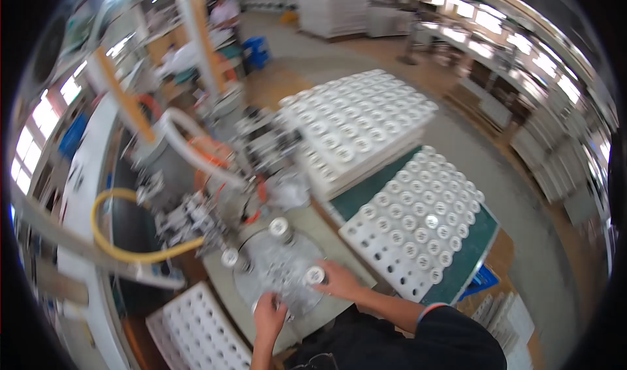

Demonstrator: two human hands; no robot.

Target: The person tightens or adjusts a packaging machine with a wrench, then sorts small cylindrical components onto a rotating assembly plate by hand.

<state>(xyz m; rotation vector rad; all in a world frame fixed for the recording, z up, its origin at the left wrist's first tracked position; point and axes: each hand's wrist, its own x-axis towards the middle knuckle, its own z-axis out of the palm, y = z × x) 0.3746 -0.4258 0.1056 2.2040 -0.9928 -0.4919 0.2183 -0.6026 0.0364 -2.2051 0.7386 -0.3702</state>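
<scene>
My right hand (337,281) is closed around a white round part (315,275) with a ring-shaped top, at the right edge of a grey metal turntable (271,275). At the turntable's near side, my left hand (268,316) has its fingers curled. A sliver of white shows beside them, but what they hold is mostly hidden. Two similar white parts stand on holders around the disc, one at the far side (279,226) and another at the left (230,257).
Right of the turntable, a white holed tray (374,244) carries many white round parts. Behind it rises a stack of filled trays (366,118). An empty-holed tray (196,327) lies at lower left. Machinery (189,223) with a yellow hose (121,256) stands left. A person (225,14) is far back.
</scene>
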